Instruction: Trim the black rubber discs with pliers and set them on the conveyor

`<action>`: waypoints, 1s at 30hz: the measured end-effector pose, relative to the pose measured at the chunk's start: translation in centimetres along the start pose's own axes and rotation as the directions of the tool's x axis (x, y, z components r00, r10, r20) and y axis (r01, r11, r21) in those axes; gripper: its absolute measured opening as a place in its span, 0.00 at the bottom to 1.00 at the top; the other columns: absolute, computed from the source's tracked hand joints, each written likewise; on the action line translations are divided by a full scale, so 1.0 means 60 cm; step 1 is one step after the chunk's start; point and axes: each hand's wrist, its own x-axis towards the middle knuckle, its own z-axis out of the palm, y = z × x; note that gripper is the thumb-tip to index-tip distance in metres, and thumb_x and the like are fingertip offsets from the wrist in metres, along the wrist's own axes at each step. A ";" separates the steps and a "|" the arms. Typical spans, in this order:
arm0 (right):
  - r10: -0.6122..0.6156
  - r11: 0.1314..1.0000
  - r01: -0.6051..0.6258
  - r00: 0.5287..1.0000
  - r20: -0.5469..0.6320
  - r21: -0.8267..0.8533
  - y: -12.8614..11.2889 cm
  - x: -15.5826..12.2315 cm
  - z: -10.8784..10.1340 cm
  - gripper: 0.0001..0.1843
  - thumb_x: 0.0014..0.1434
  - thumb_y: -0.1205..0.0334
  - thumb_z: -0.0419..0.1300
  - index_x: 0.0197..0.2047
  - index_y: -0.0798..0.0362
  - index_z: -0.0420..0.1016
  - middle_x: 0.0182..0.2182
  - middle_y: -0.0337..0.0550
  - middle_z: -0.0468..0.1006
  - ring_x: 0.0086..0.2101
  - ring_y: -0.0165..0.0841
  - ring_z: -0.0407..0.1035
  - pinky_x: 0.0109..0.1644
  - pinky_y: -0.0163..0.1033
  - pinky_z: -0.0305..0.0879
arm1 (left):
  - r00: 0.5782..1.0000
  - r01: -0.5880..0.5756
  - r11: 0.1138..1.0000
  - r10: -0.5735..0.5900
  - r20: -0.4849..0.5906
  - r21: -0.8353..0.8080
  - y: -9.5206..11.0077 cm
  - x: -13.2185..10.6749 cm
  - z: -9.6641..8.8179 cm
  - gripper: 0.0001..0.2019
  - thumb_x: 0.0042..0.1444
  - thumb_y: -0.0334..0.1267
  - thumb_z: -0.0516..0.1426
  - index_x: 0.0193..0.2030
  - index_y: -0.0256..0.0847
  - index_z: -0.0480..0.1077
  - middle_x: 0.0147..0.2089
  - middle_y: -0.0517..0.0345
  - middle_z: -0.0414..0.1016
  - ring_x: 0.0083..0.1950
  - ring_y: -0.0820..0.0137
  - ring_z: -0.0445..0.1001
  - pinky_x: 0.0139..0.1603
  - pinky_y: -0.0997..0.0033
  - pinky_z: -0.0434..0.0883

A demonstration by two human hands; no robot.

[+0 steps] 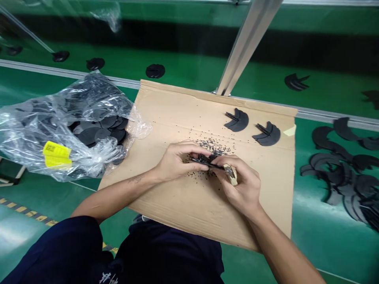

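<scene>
My left hand (174,161) pinches a dark, flat black plastic part (204,159) between thumb and fingers, above the cardboard sheet (183,211). My right hand (241,183) meets it from the other side, closed around a small tool with a pale, wrapped-looking end (231,174). The tool's tip is hidden among the fingers and the black part. Tiny black bits (211,145) lie scattered under and behind both hands. Farther back on the cardboard rest two fan-shaped stacks of black pieces, the nearer-to-centre stack (239,120) and the right stack (269,134).
On the left, a clear plastic bag (89,98) of black discs with a yellow label (57,155) overlaps the cardboard. Curved black pieces (337,173) are heaped on the green table at right. A metal post (248,45) rises behind the cardboard, beside a reflective panel (189,43).
</scene>
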 end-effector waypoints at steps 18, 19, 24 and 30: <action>-0.235 0.950 0.230 0.972 -0.001 -0.211 0.007 -0.005 0.002 0.11 0.59 0.70 0.63 0.45 0.47 0.76 0.39 0.46 0.83 0.39 0.38 0.78 0.42 0.44 0.75 | 0.972 -0.235 0.956 0.234 0.030 0.176 0.006 -0.001 -0.007 0.10 0.62 0.37 0.63 0.50 0.43 0.79 0.43 0.52 0.84 0.44 0.68 0.82 0.47 0.66 0.79; -0.240 0.945 0.237 0.971 0.012 -0.225 0.008 -0.005 0.002 0.11 0.60 0.71 0.62 0.44 0.47 0.76 0.38 0.46 0.83 0.39 0.38 0.78 0.42 0.44 0.75 | 0.968 -0.252 0.949 0.251 0.027 0.188 0.005 -0.001 -0.008 0.10 0.62 0.36 0.63 0.50 0.43 0.79 0.42 0.53 0.85 0.43 0.69 0.82 0.46 0.66 0.79; -0.247 0.940 0.248 0.968 0.034 -0.234 0.012 -0.005 0.006 0.11 0.61 0.72 0.60 0.44 0.48 0.75 0.37 0.45 0.82 0.37 0.37 0.78 0.40 0.43 0.75 | 0.951 -0.306 0.924 0.305 0.040 0.230 0.002 -0.002 -0.010 0.09 0.61 0.36 0.64 0.48 0.40 0.79 0.40 0.53 0.85 0.41 0.71 0.81 0.43 0.68 0.78; -0.207 0.976 0.203 0.977 -0.050 -0.074 0.010 -0.006 0.009 0.11 0.58 0.72 0.65 0.41 0.48 0.74 0.35 0.41 0.81 0.35 0.34 0.77 0.39 0.41 0.75 | 0.985 -0.130 0.990 0.136 0.111 -0.060 0.004 0.003 -0.015 0.20 0.67 0.52 0.55 0.54 0.40 0.78 0.48 0.47 0.83 0.52 0.66 0.80 0.55 0.62 0.77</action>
